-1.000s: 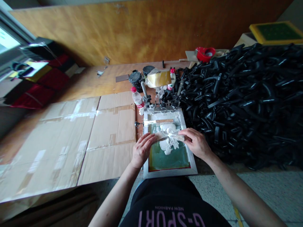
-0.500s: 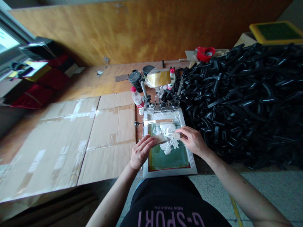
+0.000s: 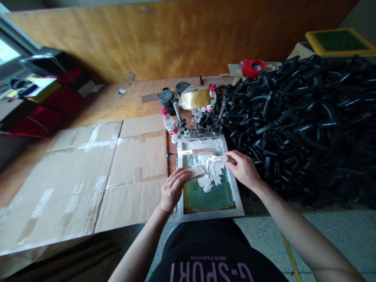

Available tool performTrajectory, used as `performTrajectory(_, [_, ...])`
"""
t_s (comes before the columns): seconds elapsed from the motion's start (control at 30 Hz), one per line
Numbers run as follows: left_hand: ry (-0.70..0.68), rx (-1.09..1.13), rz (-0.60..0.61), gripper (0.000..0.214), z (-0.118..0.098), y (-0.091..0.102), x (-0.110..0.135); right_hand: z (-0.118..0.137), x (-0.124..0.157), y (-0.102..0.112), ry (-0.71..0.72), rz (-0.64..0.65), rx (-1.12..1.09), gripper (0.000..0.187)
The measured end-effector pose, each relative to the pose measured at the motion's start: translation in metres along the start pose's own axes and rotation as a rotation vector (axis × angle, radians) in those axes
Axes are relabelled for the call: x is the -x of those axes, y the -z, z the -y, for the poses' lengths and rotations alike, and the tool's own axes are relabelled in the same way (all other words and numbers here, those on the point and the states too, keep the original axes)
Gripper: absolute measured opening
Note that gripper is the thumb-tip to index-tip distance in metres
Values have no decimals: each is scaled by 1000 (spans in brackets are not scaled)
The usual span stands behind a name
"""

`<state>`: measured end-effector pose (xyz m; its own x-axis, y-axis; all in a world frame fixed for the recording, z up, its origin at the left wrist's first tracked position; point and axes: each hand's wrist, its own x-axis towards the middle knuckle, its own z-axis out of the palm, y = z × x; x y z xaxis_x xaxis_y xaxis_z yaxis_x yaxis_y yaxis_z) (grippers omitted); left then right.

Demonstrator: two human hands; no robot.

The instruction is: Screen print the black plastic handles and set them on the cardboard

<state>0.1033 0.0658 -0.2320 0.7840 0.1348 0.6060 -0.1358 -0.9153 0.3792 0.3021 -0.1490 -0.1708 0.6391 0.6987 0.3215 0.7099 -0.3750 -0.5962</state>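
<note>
- Since half a second ago, my right hand [image 3: 243,171] has drawn away from my left hand [image 3: 172,188]. The two tools that met over the paste are now apart, and the right one sits further from my body.
- My right fingers are closed tight on the handle of a paste-smeared spatula [image 3: 219,158]. Its blade points toward the left fingers and lies over the far edge of the white paste [image 3: 212,177].
- My left fingers pinch a short scraper [image 3: 197,172], coated white. Its free end touches the paste just beyond the fingertips.
- I see the paste between the two sets of fingers, on the green mesh of the screen frame [image 3: 210,214]. The frame's left rim runs under my left fingers.
- Just past the spatula, at the frame's far end, a wood-handled squeegee [image 3: 199,151] lies across the mesh.
- Further out beyond the left fingertips stands a red-capped plastic bottle [image 3: 169,122], then black jars [image 3: 167,98] and a wrapped yellowish roll [image 3: 195,98].
- To the outside of my right hand, a pile of black plastic parts [image 3: 308,125] comes close to the frame's rim.
- To the outside of my left hand lie taped cardboard sheets [image 3: 102,172].
</note>
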Motion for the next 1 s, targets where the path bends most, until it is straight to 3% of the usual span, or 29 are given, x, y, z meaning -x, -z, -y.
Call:
performTrajectory(0.17, [73,1,-11,24,6,-6,1,4,12,7,37,55,-84,18])
performTrajectory(0.37, [59,-4,9,26,6,-8,-2,9,18,6,165,31,-81,32])
performTrajectory(0.73, [59,3,51,26,6,-11,-5,12,17,4,255,53,4,28])
performTrajectory(1.0, [5,-7,56,29,5,-9,-2,8,10,0,233,133,53,29])
